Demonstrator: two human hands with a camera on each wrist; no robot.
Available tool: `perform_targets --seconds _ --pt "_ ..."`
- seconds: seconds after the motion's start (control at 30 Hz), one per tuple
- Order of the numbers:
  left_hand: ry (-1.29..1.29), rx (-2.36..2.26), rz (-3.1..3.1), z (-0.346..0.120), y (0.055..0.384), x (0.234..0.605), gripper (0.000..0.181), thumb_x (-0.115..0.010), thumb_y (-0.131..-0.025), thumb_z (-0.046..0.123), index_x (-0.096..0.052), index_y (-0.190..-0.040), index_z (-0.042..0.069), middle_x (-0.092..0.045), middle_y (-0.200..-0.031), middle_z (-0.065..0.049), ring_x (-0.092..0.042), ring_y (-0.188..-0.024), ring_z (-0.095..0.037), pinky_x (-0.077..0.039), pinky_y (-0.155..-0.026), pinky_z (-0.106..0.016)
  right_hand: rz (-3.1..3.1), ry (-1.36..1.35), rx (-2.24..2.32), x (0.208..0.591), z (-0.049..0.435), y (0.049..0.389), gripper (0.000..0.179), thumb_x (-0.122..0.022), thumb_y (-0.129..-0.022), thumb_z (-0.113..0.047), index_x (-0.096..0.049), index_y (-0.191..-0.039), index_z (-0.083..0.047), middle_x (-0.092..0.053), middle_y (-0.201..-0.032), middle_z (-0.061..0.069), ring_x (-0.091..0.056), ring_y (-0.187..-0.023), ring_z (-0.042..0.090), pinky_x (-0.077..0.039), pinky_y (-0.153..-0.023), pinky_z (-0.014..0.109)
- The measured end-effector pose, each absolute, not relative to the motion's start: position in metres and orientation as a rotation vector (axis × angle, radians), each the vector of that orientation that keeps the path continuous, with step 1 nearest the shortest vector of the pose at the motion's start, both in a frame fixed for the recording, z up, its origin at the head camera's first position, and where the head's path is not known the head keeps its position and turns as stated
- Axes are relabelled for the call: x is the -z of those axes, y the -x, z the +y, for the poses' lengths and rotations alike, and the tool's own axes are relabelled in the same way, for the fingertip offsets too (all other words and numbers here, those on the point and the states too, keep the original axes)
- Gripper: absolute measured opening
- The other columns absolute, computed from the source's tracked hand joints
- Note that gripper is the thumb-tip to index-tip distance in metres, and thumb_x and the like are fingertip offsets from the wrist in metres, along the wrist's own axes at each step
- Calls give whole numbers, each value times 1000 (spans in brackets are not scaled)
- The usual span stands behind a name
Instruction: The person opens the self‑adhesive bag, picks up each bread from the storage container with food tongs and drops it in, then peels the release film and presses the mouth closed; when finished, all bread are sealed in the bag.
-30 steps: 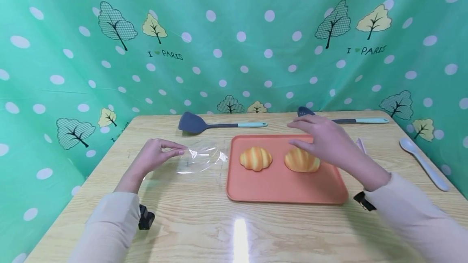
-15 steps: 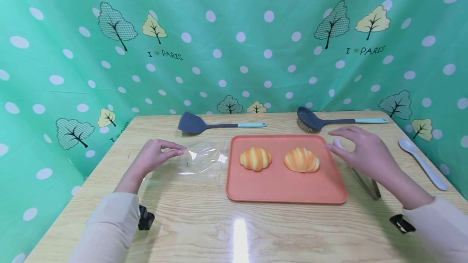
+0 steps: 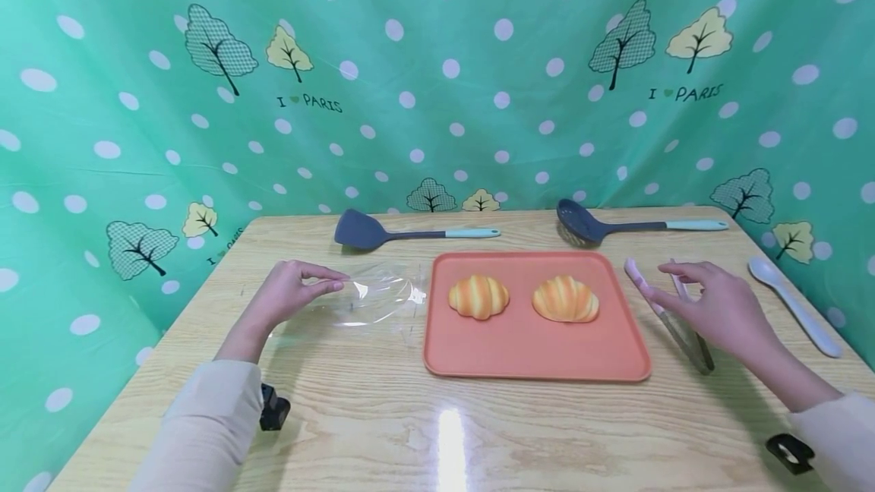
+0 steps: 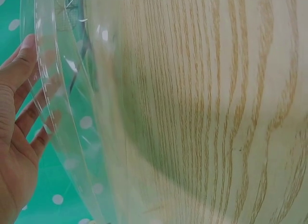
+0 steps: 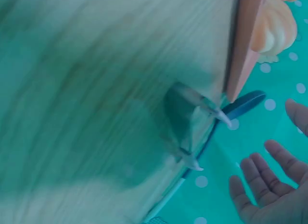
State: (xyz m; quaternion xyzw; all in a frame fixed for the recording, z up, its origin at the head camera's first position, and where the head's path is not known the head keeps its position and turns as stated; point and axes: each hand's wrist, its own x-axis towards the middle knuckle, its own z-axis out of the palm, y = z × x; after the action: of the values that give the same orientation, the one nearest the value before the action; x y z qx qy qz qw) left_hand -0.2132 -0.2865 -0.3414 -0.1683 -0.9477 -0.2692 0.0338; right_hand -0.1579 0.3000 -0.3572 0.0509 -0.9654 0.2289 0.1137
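Note:
My left hand point(image 3: 287, 291) pinches the edge of a clear plastic bag point(image 3: 383, 301) between thumb and fingers, left of the tray. In the left wrist view the bag's transparent edge point(image 4: 50, 80) runs past the fingertips. On the right, my right hand point(image 3: 728, 313) hovers with spread fingers over a pair of tongs point(image 3: 677, 332), holding nothing. The tongs have metal arms and pale pink tips, and the hand partly hides them in the head view. The right wrist view, blurred, shows the tongs point(image 5: 180, 106) apart from the fingers.
Two croissants, left point(image 3: 478, 297) and right point(image 3: 565, 299), lie on a coral tray point(image 3: 536, 359). Behind it rest a dark turner point(image 3: 361, 231) and a slotted spoon point(image 3: 581, 223). A pale spoon point(image 3: 796, 310) lies at the far right, with a green curtain point(image 3: 437, 135) behind the table.
My right hand has moved right and down, from above the right croissant to over the tongs, uncovering the croissant and slotted spoon. The left hand stays put with the bag.

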Motion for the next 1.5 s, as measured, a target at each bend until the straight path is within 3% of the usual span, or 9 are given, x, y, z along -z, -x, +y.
perform_targets --seconds 0.17,0.33,0.57,0.7,0.8,0.97,1.2,1.43,1.5 --pt "519 825 -2911 -287 214 342 20 -77 -93 23 -81 -105 8 -78 -104 -8 -68 -111 -38 -51 -96 -59 -2935 -43 -618 361 311 157 77 -64 -97 -54 -53 -139 10 -55 -128 42 -55 -107 60 -49 -70 62" --pt "506 826 -2918 -286 213 342 19 -77 -93 21 -81 -106 8 -77 -105 -8 -67 -113 -38 -50 -98 -59 -3041 7 -555 364 319 158 88 -58 -97 -60 -48 -137 18 -57 -121 44 -59 -99 59 -51 -59 52" --pt "500 833 -2920 -284 213 341 17 -76 -93 20 -82 -105 9 -77 -105 -9 -67 -113 -39 -49 -98 -60 -3133 79 -561 369 322 164 104 -55 -95 -68 -38 -138 25 -54 -112 44 -57 -71 35 -37 -47 37" --pt "501 831 -2916 -284 214 342 17 -77 -93 20 -82 -105 9 -78 -104 -8 -67 -113 -39 -48 -99 -60 -3184 87 -560 371 324 168 105 -56 -95 -67 -39 -134 29 -62 -97 35 -58 -67 30 -41 -47 37" --pt "486 836 -2925 -284 215 343 17 -77 -93 19 -81 -106 9 -77 -105 -8 -66 -114 -39 -48 -99 -60 -3218 97 -520 371 324 171 103 -55 -95 -68 -43 -130 28 -59 -100 39 -61 -75 37 -46 -50 39" --pt "487 825 -2932 -285 216 344 18 -76 -93 19 -81 -107 7 -77 -106 -9 -66 -115 -39 -48 -99 -61 -3281 146 -482 370 322 175 104 -51 -93 -73 -48 -122 27 -57 -97 38 -58 -70 36 -45 -49 40" --pt "500 820 -2933 -285 217 345 18 -76 -93 20 -81 -107 10 -77 -106 -8 -66 -115 -39 -47 -100 -61 -3371 190 -425 368 317 179 118 -41 -91 -81 -40 -130 30 -47 -124 50 -63 -73 36 -47 -51 40" --pt "521 805 -2925 -286 217 346 17 -77 -93 20 -82 -106 11 -77 -106 -8 -66 -114 -39 -49 -98 -60 -3356 169 -394 370 316 179 122 -39 -92 -80 -27 -134 34 -57 -105 46 -62 -67 32 -46 -51 41" --pt "526 803 -2923 -286 217 347 17 -77 -93 20 -82 -106 12 -77 -106 -8 -66 -114 -39 -49 -98 -60 -3352 175 -388 371 315 178 121 -38 -92 -81 -30 -134 32 -59 -100 44 -62 -66 32 -45 -52 42"
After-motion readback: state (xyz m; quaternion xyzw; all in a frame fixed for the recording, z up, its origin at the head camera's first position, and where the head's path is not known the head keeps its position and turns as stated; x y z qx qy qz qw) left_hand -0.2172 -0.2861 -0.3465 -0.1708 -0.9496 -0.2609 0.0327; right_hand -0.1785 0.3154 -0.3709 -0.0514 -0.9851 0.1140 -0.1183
